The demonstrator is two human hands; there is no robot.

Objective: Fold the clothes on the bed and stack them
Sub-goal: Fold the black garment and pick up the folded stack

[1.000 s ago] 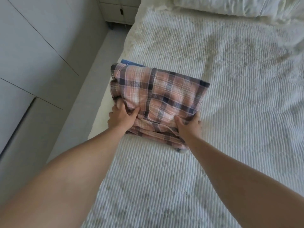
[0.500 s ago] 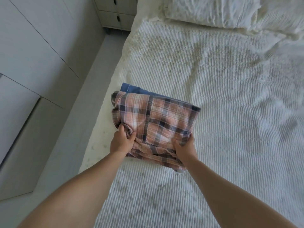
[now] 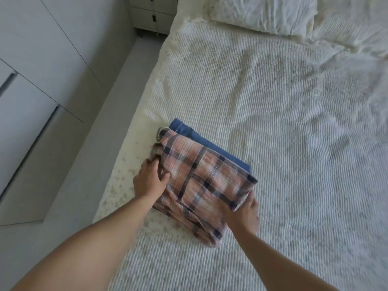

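Fingers (image 3: 156, 164) of the left hand (image 3: 149, 180) are curled, pinching the pink-and-navy plaid folded cotton garment (image 3: 201, 181) at its left edge; those of the right hand (image 3: 244, 213) are tucked beneath its near right corner, presumably to square it on the stack. Two garments are counted near the ribbed white bedspread (image 3: 294, 143) edge: the plaid one upon a folded blue garment (image 3: 195, 135).

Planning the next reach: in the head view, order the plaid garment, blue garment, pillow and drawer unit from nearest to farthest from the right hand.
1. Plaid garment: under the right hand, at its near right corner.
2. Blue garment: beneath the plaid, peeking out at the far edge.
3. Pillow and drawer unit: both far off at the bed's head; too close to rank.
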